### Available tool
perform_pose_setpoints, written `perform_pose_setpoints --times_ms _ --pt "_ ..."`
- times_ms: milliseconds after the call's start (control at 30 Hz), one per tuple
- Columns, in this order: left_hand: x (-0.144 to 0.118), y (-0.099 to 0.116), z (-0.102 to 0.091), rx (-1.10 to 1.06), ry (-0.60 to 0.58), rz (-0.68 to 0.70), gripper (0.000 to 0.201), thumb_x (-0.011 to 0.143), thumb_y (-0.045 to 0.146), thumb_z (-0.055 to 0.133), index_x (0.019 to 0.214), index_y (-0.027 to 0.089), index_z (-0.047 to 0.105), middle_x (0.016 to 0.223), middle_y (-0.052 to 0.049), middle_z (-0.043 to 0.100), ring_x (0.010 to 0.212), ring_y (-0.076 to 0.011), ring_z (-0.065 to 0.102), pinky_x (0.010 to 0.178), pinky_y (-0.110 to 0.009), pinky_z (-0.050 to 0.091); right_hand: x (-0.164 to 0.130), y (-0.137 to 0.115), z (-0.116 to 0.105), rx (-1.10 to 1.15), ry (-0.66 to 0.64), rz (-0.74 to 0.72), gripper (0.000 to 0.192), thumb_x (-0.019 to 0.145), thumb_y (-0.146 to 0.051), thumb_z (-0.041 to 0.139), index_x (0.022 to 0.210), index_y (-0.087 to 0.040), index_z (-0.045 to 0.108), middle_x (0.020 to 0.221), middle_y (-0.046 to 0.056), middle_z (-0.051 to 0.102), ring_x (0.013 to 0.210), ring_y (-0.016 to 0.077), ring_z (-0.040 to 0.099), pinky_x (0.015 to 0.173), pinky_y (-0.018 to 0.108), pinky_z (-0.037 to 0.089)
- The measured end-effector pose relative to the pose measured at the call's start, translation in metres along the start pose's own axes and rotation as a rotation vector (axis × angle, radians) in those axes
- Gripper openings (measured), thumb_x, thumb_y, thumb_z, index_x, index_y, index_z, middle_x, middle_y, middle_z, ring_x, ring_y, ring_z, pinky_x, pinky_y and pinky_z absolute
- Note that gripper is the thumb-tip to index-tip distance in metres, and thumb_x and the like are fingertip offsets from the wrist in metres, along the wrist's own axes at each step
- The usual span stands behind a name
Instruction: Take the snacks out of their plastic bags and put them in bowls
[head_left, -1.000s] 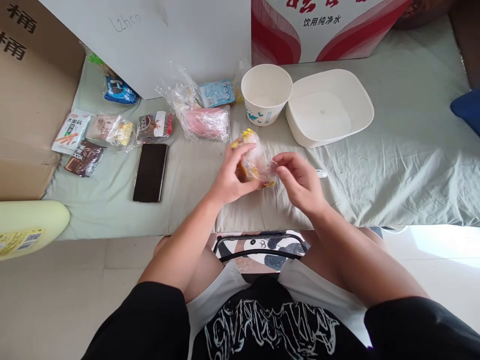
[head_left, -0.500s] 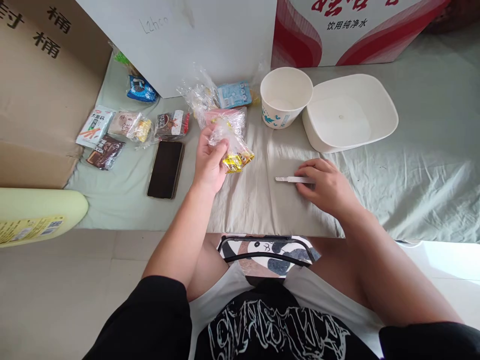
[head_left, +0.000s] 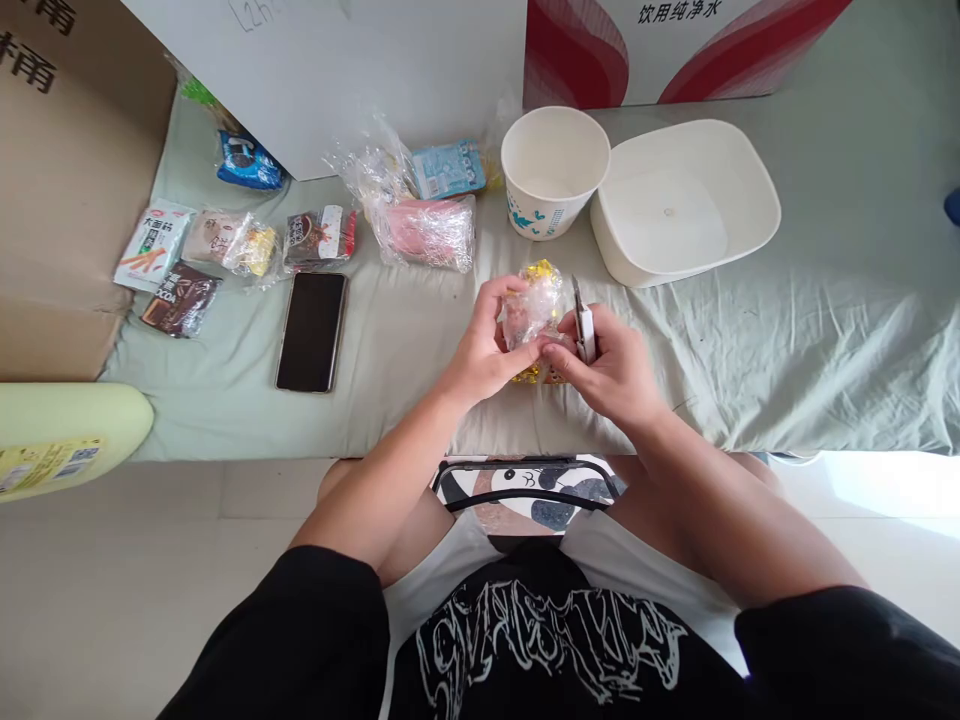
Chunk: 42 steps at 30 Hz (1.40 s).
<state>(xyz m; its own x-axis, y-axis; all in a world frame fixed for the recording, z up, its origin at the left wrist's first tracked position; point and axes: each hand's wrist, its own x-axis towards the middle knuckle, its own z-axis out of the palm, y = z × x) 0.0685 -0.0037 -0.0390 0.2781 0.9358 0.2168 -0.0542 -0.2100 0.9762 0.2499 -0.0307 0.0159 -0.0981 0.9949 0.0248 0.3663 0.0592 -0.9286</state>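
My left hand (head_left: 487, 350) is closed around a clear-wrapped snack packet (head_left: 536, 305) with shiny yellow parts. My right hand (head_left: 619, 365) holds a white utility knife (head_left: 586, 333), its thin blade pointing away from me. The thumb and fingertips of that hand also meet the packet's clear wrap at its right side. Just beyond both hands stand a white paper cup (head_left: 551, 205) with a blue-green print and a white plastic tub (head_left: 675, 225). A pink wrapped packet (head_left: 427, 230) lies beyond my left hand.
A phone (head_left: 312, 331) lies left of my hands. Several wrapped snacks, among them a brown packet (head_left: 180, 299) and a blue packet (head_left: 250, 162), lie at the far left. A white and red carton (head_left: 420, 70) stands behind, and a pale yellow bottle (head_left: 75, 425) at the left edge.
My left hand has brought the snack packet to the right, away from the pink packet. My right hand has lifted the knife from the cloth and turned it upward; both hands now meet at the wrap.
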Motion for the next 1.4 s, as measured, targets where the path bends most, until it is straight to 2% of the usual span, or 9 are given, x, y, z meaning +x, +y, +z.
perform_pose_setpoints --times_ms 100,300,433,567,667,833,1033,1167,1400 --pt "-0.001 0.002 -0.002 0.018 -0.097 0.021 0.053 0.086 0.059 0.078 0.126 0.031 0.06 0.143 -0.007 0.057 0.105 -0.0191 0.07 0.088 -0.033 0.061 0.002 0.001 0.002 0.033 0.064 0.035 0.023 0.081 -0.041 0.067 0.075 -0.023 0.054 0.062 -0.005 0.053 0.057 0.0112 0.046 0.057 0.027 0.041" --pt "-0.002 0.003 -0.003 0.074 -0.161 0.07 0.052 0.085 0.062 0.077 0.128 0.034 0.07 0.158 -0.01 0.046 0.136 -0.0329 0.061 0.095 -0.042 0.063 0.007 0.007 0.003 0.074 0.113 0.107 0.017 0.081 -0.031 0.067 0.079 -0.023 0.052 0.063 -0.006 0.052 0.057 0.0113 0.046 0.058 0.027 0.044" --pt "-0.001 0.002 -0.007 0.149 -0.13 0.06 0.042 0.088 0.057 0.076 0.122 0.032 0.076 0.16 -0.012 0.048 0.137 -0.033 0.061 0.097 -0.043 0.063 0.006 0.011 0.004 0.141 0.13 0.121 0.017 0.082 -0.028 0.067 0.093 -0.025 0.055 0.068 -0.006 0.055 0.056 0.0118 0.051 0.053 0.026 0.043" --pt "0.003 0.0 -0.012 0.239 -0.034 0.062 0.041 0.086 0.058 0.077 0.115 0.028 0.08 0.16 -0.013 0.05 0.137 -0.0327 0.062 0.101 -0.045 0.061 0.004 0.013 0.0 0.181 0.163 0.025 0.04 0.089 -0.031 0.06 0.129 -0.028 0.056 0.09 -0.001 0.063 0.06 0.0128 0.054 0.056 0.029 0.047" --pt "0.004 -0.004 -0.01 0.225 -0.02 0.059 0.044 0.085 0.06 0.078 0.113 0.027 0.08 0.161 -0.013 0.049 0.133 -0.0317 0.064 0.101 -0.044 0.061 0.005 0.013 -0.003 0.049 0.065 -0.053 0.03 0.092 -0.035 0.058 0.117 -0.025 0.07 0.085 0.002 0.063 0.069 0.0168 0.058 0.068 0.034 0.053" --pt "0.002 -0.011 -0.006 0.132 0.024 0.017 0.065 0.082 0.063 0.08 0.139 0.037 0.063 0.156 -0.009 0.053 0.104 -0.0214 0.074 0.085 -0.038 0.065 0.009 0.015 -0.001 -0.044 0.009 -0.107 0.023 0.09 -0.032 0.056 0.091 -0.02 0.075 0.081 0.004 0.066 0.079 0.0197 0.064 0.083 0.039 0.055" --pt "0.001 0.003 -0.017 0.235 0.021 -0.004 0.04 0.084 0.058 0.079 0.112 0.029 0.079 0.138 -0.012 0.061 0.122 -0.0285 0.068 0.096 -0.04 0.063 0.01 0.015 -0.005 0.061 -0.227 -0.132 0.033 0.098 -0.041 0.049 0.078 -0.021 0.066 0.09 0.006 0.068 0.083 0.0209 0.065 0.083 0.039 0.057" --pt "0.001 0.01 -0.025 0.161 -0.08 -0.012 0.051 0.078 0.054 0.084 0.122 0.031 0.076 0.145 -0.012 0.055 0.122 -0.0289 0.068 0.084 -0.035 0.065 0.01 0.016 -0.003 0.116 -0.217 -0.118 0.038 0.1 -0.045 0.044 0.085 -0.021 0.068 0.099 0.009 0.067 0.078 0.0196 0.063 0.076 0.038 0.058" --pt "0.003 0.009 -0.029 0.362 0.139 0.063 0.019 0.084 0.041 0.079 0.095 0.026 0.077 0.138 -0.01 0.062 0.108 -0.0236 0.069 0.073 -0.033 0.06 0.01 0.018 0.004 0.184 -0.067 0.005 0.042 0.099 -0.055 0.055 0.12 -0.022 0.07 0.081 0.003 0.065 0.069 0.0172 0.061 0.064 0.033 0.055"
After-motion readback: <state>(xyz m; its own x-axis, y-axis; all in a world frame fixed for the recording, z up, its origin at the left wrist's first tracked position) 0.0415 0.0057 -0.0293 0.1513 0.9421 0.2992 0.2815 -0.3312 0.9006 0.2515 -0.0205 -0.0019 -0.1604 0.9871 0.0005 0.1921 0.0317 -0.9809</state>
